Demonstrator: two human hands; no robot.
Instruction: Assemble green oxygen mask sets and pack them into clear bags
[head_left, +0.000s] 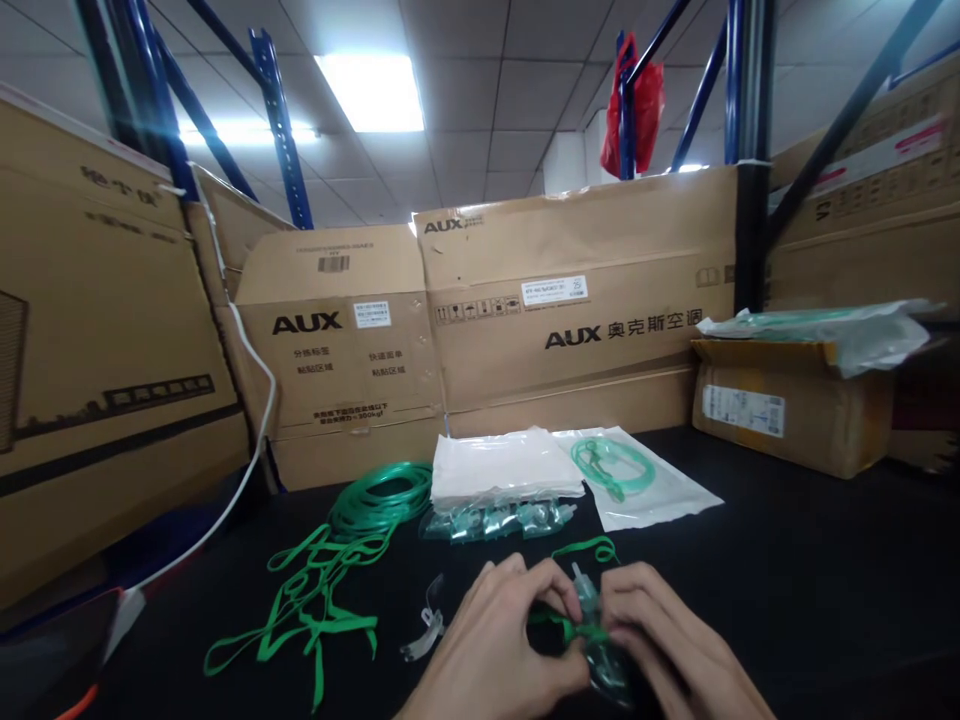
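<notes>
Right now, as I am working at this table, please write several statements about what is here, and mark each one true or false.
1. The left hand and the right hand are both at a clear green plastic piece. True.
2. The loose green straps lie nearer to you than the coil of green tubing. True.
3. The coil of green tubing is to the right of the white stack. False: it is to the left.
4. A red bag hangs above the cardboard. True.
5. The small carton at the right has nothing on top. False: plastic packages lie on it.
</notes>
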